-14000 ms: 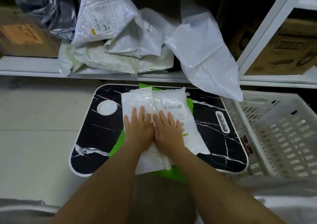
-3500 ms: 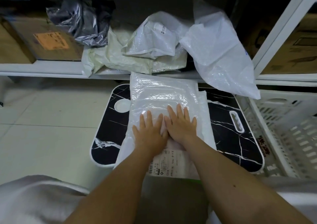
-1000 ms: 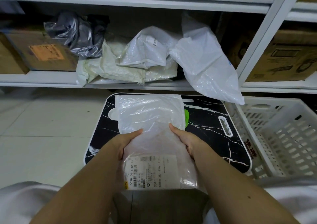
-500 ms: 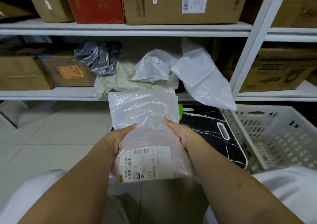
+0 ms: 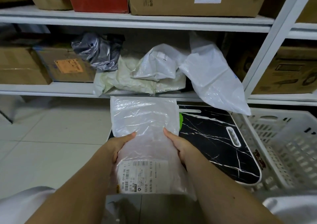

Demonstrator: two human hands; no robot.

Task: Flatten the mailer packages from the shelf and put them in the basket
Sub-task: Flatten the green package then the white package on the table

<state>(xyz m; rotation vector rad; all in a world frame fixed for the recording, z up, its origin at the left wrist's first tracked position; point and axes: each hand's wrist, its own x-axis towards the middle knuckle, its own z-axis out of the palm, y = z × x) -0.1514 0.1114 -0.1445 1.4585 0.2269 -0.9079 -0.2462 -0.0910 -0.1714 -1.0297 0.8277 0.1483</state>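
Two hands gripped one flattened white mailer, the left hand clamped on its left edge and the right hand on its right edge, thumbs on top, so that the package hung lifted between them with its printed shipping label at the end nearest the person. To the right of the right hand lay a black marble-patterned desk with a white rim and a slot handle, and a sliver of green showed on it just beside the mailer's right edge. Further right of that hand stood a white lattice basket, its near wall touching the desk's edge. Beyond both hands ran a white metal shelf carrying a heap of crumpled mailers, white and cream, with a grey one at its left and a large white bag drooping over the shelf lip towards the basket. Cardboard boxes sat on the shelf left of the heap, and more boxes filled the tier above. Left of the left hand stretched pale floor tiles.
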